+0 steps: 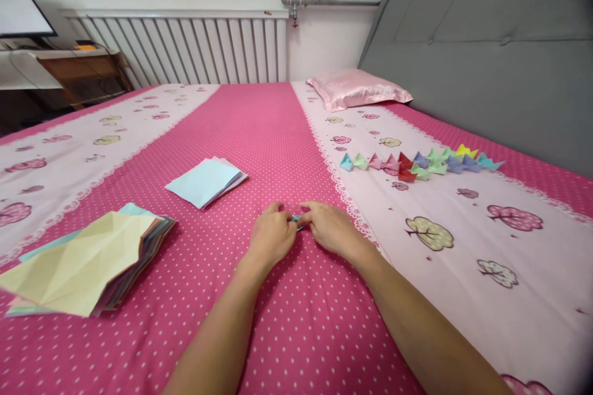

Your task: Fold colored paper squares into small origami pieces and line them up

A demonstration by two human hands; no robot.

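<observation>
Both my hands meet over the middle of the bed, around a small folded piece of blue paper (pixel 296 218). My left hand (pixel 274 231) is closed on the paper's left side, with its fingers curled. From the right, my right hand (pixel 330 226) pinches the other side between thumb and fingers. Most of the paper is hidden by my fingers, so its folded shape cannot be made out. A neat stack of small square paper sheets (pixel 204 182), light blue on top, lies ahead and to the left of my left hand.
Larger creased paper sheets (pixel 78 265) are piled at the left. Several colourful folded paper boats (pixel 405 166) stand in rows at the right. A pink pillow (pixel 359 87) lies farther back, beside the grey headboard (pixel 491 55). The radiator (pixel 185 46) runs along the wall.
</observation>
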